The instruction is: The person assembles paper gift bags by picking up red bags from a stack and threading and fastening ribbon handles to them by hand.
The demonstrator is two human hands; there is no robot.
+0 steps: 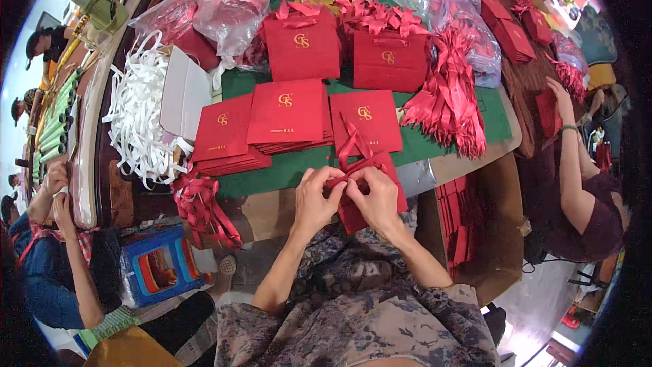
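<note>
My left hand (314,198) and my right hand (377,197) meet at the near edge of the green table (299,163). Both pinch a red ribbon (354,148) at the top of a flat red paper bag (353,214) that rests against my lap. The ribbon's loose ends rise up over another flat red bag (367,117). Just beyond my hands lie stacks of flat red bags (288,112) with gold emblems, and a further stack (223,137) to the left.
Upright finished bags with bows (302,41) stand at the back. A bundle of red ribbons (448,98) hangs at right, more ribbons (204,207) at left, white paper strips (139,119) beside them. A cardboard box (475,224) sits at right. Other people work at both sides.
</note>
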